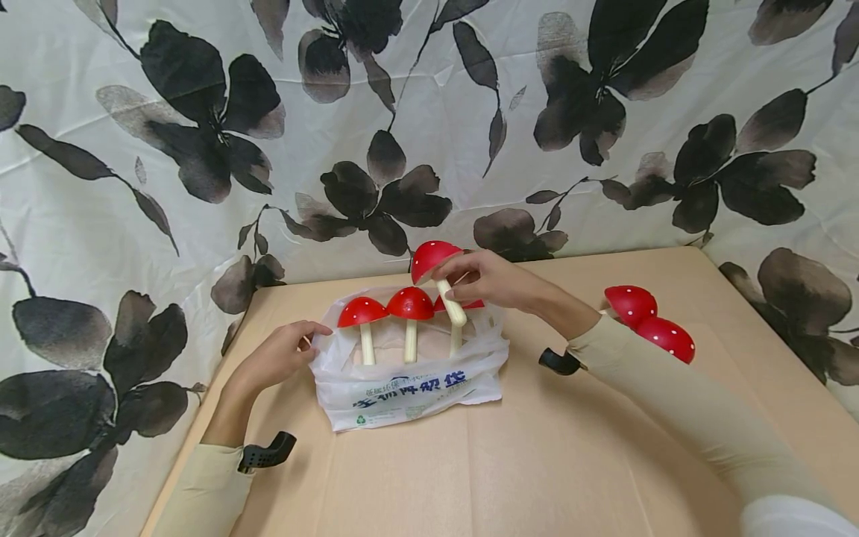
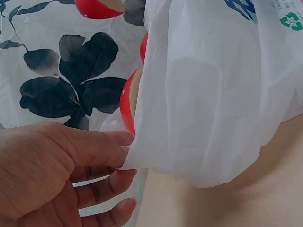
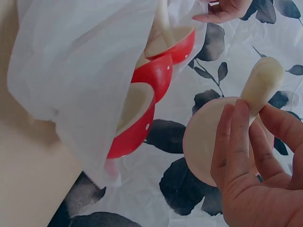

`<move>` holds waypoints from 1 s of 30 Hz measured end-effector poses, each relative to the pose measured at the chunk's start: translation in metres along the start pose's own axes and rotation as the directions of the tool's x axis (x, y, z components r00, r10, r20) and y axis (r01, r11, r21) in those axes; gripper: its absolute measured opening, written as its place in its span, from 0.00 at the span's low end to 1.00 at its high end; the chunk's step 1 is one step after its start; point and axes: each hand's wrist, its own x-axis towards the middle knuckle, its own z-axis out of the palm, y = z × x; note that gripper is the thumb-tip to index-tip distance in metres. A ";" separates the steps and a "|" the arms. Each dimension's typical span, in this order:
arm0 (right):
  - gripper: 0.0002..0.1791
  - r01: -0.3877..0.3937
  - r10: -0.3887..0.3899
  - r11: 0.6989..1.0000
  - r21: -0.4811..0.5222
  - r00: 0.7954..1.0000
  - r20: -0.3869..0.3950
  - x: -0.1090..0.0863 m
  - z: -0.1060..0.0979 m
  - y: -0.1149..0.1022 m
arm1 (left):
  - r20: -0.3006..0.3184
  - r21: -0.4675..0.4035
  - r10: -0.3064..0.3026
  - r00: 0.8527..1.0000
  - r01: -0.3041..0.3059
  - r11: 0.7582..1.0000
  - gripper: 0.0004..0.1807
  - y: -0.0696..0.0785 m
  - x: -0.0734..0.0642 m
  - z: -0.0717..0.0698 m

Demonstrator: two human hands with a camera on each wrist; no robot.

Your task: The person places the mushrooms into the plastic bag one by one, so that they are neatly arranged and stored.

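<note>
A white plastic bag with blue print lies on the table with its mouth facing the back. Inside its mouth are three toy mushrooms with red, white-dotted caps: one at left, one in the middle, and a third partly hidden behind the right hand. My left hand pinches the bag's left edge between thumb and index finger, as the left wrist view shows. Above the bag's right side, my right hand holds another toy mushroom by its pale stem, cap tilted up and left.
Two more red mushrooms lie touching each other on the table's right side, partly behind the right forearm. The light wooden table meets a white cloth with dark flowers along its back and sides.
</note>
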 end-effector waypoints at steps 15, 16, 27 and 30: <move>0.20 0.018 -0.014 0.998 -0.059 0.997 0.070 0.037 0.020 -0.019 | -0.006 0.006 -0.006 1.000 0.006 1.000 0.17 0.002 0.002 -0.001; 0.20 0.023 -0.018 0.998 -0.056 0.997 0.075 0.039 0.022 -0.019 | -0.003 0.006 -0.012 1.000 0.012 1.000 0.17 0.002 0.002 -0.001; 0.21 -0.015 0.021 0.997 -0.078 0.997 0.077 0.061 0.050 -0.019 | -0.005 -0.005 -0.029 1.000 0.029 1.000 0.18 0.003 0.004 0.000; 0.22 -0.010 0.016 0.996 -0.087 0.997 0.072 0.064 0.060 -0.016 | -0.011 -0.005 -0.025 1.000 0.024 1.000 0.18 0.004 0.005 0.000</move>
